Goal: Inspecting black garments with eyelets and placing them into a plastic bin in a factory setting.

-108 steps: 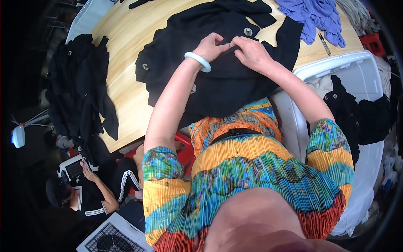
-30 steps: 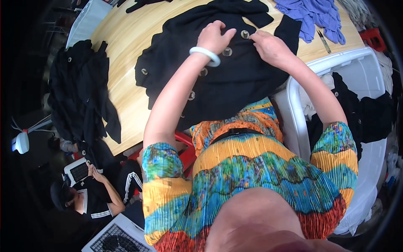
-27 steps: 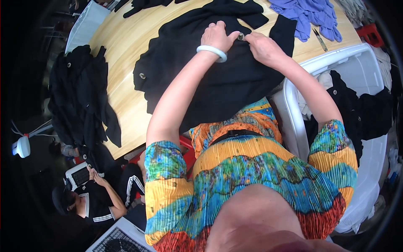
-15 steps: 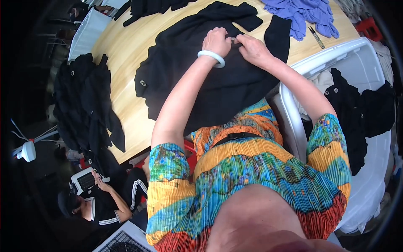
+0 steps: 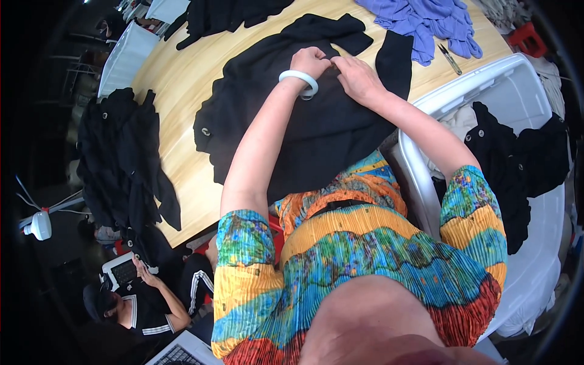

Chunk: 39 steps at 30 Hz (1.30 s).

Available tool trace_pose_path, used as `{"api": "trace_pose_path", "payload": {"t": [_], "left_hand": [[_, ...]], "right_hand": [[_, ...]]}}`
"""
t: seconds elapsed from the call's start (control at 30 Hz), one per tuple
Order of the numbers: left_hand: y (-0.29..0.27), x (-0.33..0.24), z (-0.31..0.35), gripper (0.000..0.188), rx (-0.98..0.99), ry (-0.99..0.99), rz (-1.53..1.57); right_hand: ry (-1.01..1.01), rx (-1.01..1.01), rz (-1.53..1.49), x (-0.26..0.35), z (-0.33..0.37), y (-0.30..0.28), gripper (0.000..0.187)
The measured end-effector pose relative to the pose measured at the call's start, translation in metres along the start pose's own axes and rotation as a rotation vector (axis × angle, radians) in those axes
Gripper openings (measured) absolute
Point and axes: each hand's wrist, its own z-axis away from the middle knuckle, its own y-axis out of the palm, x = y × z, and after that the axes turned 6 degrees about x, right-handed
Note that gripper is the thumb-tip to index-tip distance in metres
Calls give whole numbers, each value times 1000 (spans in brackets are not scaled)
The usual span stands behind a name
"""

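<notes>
A black garment (image 5: pixel 274 115) is spread over the table and hangs toward my lap, with a round button (image 5: pixel 205 131) at its left edge. Above its upper part, my left hand (image 5: pixel 310 62), with a pale bangle (image 5: pixel 299 75) on the wrist, has its fingers closed in a pinch. My right hand (image 5: pixel 359 80) meets it from the right, thumb and forefinger also drawn together. The fingertips of both hands nearly touch. Whatever lies between them is too small to make out.
Another black garment (image 5: pixel 125 146) drapes over the table's left edge. Purple cloth (image 5: pixel 426 27) and thread snips (image 5: pixel 450 59) lie at the far right. A white plastic bin (image 5: pixel 420 176) with black clothing (image 5: pixel 502 164) stands at my right. A seated person (image 5: pixel 143 298) is at lower left.
The view has shifted a little. A small pale spot between my fingertips no longer shows, and my hands have tilted slightly while staying close together over the garment.
</notes>
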Motion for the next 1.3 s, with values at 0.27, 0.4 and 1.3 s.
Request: {"api": "trace_pose_path", "payload": {"t": [0.27, 0.4, 1.3], "left_hand": [[4, -6, 36, 40, 13, 288, -94], [17, -1, 35, 33, -158, 290, -94], [30, 7, 31, 15, -229, 275, 16]], "right_hand": [[20, 127, 35, -11, -2, -7, 14], [9, 181, 38, -11, -6, -9, 13], [66, 238, -133, -19, -8, -2, 12]]}}
